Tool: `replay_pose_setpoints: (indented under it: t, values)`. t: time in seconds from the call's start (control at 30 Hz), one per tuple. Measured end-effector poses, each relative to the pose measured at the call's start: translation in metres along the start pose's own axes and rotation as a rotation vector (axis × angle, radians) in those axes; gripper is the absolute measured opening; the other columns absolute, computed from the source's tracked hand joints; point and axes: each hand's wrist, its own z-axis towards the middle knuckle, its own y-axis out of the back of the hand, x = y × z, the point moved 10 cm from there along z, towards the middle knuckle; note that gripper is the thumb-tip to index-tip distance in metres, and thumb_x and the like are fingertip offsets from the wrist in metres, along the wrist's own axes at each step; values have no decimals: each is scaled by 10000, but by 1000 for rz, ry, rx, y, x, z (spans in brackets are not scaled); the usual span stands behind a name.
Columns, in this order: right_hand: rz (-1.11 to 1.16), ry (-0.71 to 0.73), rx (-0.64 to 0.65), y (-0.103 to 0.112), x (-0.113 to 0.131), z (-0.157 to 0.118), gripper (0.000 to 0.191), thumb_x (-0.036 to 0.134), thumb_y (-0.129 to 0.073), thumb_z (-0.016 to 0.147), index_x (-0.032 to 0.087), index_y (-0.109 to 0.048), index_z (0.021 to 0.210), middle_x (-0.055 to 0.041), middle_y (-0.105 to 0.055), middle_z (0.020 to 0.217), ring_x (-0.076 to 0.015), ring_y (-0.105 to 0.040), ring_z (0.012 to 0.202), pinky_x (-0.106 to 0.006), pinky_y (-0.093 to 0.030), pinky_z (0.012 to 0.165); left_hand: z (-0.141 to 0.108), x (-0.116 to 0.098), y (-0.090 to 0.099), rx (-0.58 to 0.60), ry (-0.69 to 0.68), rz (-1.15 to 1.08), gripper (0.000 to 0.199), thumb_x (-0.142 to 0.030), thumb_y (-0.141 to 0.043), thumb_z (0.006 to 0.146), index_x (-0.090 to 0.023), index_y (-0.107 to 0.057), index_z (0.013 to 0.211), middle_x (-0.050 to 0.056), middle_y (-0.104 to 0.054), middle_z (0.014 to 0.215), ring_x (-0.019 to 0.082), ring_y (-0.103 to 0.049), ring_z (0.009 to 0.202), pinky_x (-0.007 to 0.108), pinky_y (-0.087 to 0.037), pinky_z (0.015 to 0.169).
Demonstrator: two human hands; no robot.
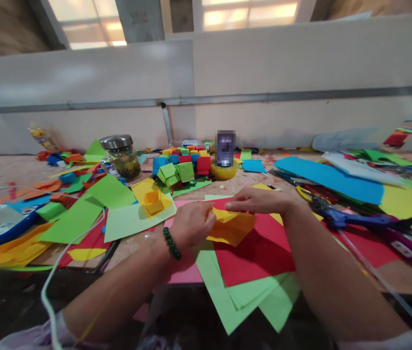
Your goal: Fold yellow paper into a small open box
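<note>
My left hand [194,222], with a dark green bead bracelet [171,243] at its wrist, is closed on the left end of a folded yellow-orange paper [231,228]. Over the paper's upper right edge lies my right hand [251,200], its fingers bent and pointing left; its fingertips touch or nearly touch the paper, and whether they grip it cannot be made out. Beneath are a red sheet [257,257] and light green sheets [227,311]. A small yellow-orange paper box [153,201] stands to the left on a pale green sheet [121,226].
Folded paper cubes [186,171] and a phone [225,148] on a yellow base [223,170] stand behind. A lidded glass jar [123,158] is back left. Blue-handled pliers [348,218] and a purple tool [408,245] lie right; a white cable [48,287] runs left.
</note>
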Motion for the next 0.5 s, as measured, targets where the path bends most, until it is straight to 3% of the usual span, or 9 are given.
replay_pose_setpoints:
  t: [0.13, 0.33, 0.5]
  values:
    - [-35, -43, 83, -16, -4, 11, 432, 573, -582, 769, 161, -623, 647, 22, -484, 584, -102, -405, 556, -239, -295, 487, -2, -5, -1, -10, -21, 44, 312, -248, -388, 880, -182, -684, 951, 88, -723, 916, 224, -644, 856, 309, -441, 744]
    - [70, -51, 158, -29, -2, 16, 284, 446, -674, 684, 162, -676, 701, 25, -539, 592, -106, -461, 578, -222, -339, 502, -2, -16, -5, -8, -113, 70, 283, -246, -412, 876, -182, -683, 826, 76, -714, 816, 216, -627, 767, 310, -418, 723]
    - [201, -119, 156, -35, -10, 22, 281, 441, -660, 664, 163, -633, 634, 28, -527, 548, -101, -483, 534, -215, -373, 475, -4, -21, -7, -2, -160, 68, 310, -212, -399, 881, -197, -707, 904, 65, -723, 858, 208, -629, 817, 313, -425, 783]
